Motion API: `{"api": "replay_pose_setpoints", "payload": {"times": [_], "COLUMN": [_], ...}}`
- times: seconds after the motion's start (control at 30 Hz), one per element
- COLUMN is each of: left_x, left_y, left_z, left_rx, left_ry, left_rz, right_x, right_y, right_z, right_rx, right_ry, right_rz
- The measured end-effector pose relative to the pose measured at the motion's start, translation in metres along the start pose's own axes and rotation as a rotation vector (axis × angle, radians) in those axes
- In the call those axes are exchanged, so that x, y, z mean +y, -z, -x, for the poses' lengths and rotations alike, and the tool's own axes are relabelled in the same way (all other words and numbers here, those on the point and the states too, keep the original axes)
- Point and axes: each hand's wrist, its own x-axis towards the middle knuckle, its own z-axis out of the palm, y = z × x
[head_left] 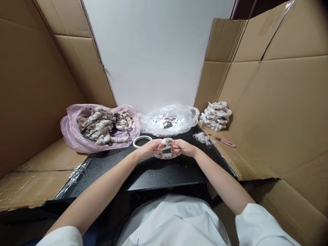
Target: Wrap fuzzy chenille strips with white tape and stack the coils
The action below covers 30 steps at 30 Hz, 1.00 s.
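A fluffy white-and-brown ring (167,156) is held above the front part of the black table (164,177). My left hand (150,149) grips its left side with the fingers closed, and my right hand (183,148) pinches its right side. Between the hands, a small white tag (166,147) shows inside the ring. Just behind my left hand, a roll of white tape (141,137) lies on the table.
A pink bag (74,136) of fluffy pieces stands left; a clear bag (146,124) of white tags lies behind the hands. At right are stacked fluffy rings (217,116), fluff scraps (203,138) and pink-handled snips (228,142). Cardboard walls (276,112) flank the table.
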Motion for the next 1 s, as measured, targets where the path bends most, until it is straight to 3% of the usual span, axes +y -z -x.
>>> {"api": "replay_pose_setpoints", "payload": {"times": [0.13, 0.23, 0.37, 0.53, 0.8, 1.0], "left_x": [-0.001, -0.003, -0.006, -0.006, -0.011, -0.013], "left_y": [0.0, 0.003, 0.005, 0.003, 0.009, 0.01], "left_z": [-0.002, -0.002, -0.002, -0.002, -0.009, -0.01], "left_rx": [0.012, -0.014, -0.006, 0.036, 0.181, 0.24], "left_ry": [0.102, 0.152, 0.08, 0.022, -0.168, -0.213], "left_rz": [0.196, 0.221, 0.134, 0.046, -0.295, -0.361], "right_x": [-0.003, -0.005, -0.001, 0.0, -0.005, -0.004], "right_y": [0.0, 0.002, 0.005, 0.004, 0.002, 0.003], "right_z": [0.001, 0.003, 0.004, 0.004, 0.002, 0.002], "right_rx": [-0.07, -0.157, -0.152, -0.085, -0.109, -0.159], "right_ry": [-0.044, -0.123, -0.202, -0.2, -0.225, -0.257], "right_rz": [-0.165, -0.203, -0.218, -0.262, -0.232, -0.223]}}
